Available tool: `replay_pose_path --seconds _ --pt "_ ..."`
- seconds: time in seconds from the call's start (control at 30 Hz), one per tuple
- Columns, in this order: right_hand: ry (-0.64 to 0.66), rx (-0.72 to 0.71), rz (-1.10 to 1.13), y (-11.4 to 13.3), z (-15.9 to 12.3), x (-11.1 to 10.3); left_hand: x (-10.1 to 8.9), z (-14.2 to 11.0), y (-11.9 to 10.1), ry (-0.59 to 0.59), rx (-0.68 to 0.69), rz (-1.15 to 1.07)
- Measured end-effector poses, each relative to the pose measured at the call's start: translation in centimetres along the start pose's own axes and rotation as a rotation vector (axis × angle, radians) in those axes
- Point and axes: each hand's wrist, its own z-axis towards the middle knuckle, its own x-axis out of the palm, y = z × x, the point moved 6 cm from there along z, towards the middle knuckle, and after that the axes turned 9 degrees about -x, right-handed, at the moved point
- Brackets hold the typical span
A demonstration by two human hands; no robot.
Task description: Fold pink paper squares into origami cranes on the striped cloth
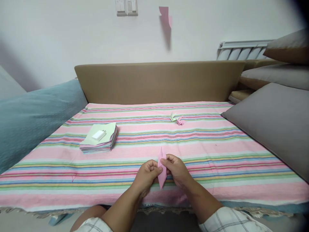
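A pink folded paper (162, 178), narrow and pointed at both ends, is held upright near the front of the striped cloth. My left hand (147, 175) pinches its left edge, thumb on the near face. On the opposite edge my right hand (177, 169) grips it a little higher, thumb pressed flat on the paper. The fingers behind the paper are partly hidden. Farther back on the cloth sit two small folded paper figures, a pale green one (173, 117) and a pink one (180, 121), side by side.
A stack of coloured paper sheets (98, 148) lies at the left with a white plug adapter (98, 135) on top. Grey cushions (272, 119) line the right side. A blue-covered armrest (43, 112) bounds the left, and a brown backrest (159, 83) the rear. Pink paper (164, 14) hangs on the wall.
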Motion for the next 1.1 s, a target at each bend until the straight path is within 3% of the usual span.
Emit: replay_pose_path --seconds 0.17,0.27,0.4,0.5,0.67,0.8,0.9,1.0,1.1 --pt "0.036 0.013 -0.07 0.0 0.1 -0.1 -0.6 0.3 -0.6 -0.088 0.102 0.035" --pt "0.044 -0.027 -0.088 0.2 0.4 -0.1 -1.0 0.2 -1.2 -0.121 0.163 0.181" --pt "0.033 -0.095 -0.197 0.4 0.8 -0.7 -1.0 -0.7 -2.9 -0.239 0.31 0.746" --pt "0.089 -0.127 -0.409 0.2 1.0 -0.7 -0.6 -1.1 -3.4 -0.287 0.343 1.143" --pt "0.195 -0.351 -0.902 1.3 1.1 -0.2 -0.4 -0.9 -3.1 -0.34 0.328 1.489" --pt "0.234 -0.549 -1.091 2.2 0.9 -0.1 -0.2 -0.7 -2.9 -0.361 0.485 1.556" --pt "0.372 -0.629 -1.105 2.3 0.5 0.1 0.1 -0.6 -2.6 -0.264 0.644 1.518" --pt "0.509 -0.642 -1.113 2.2 0.1 0.2 0.2 -0.5 -2.4 -0.13 0.652 1.444" --pt "0.54 -0.605 -1.117 2.4 -0.1 -0.1 0.1 -0.9 -2.9 -0.048 0.596 1.366"
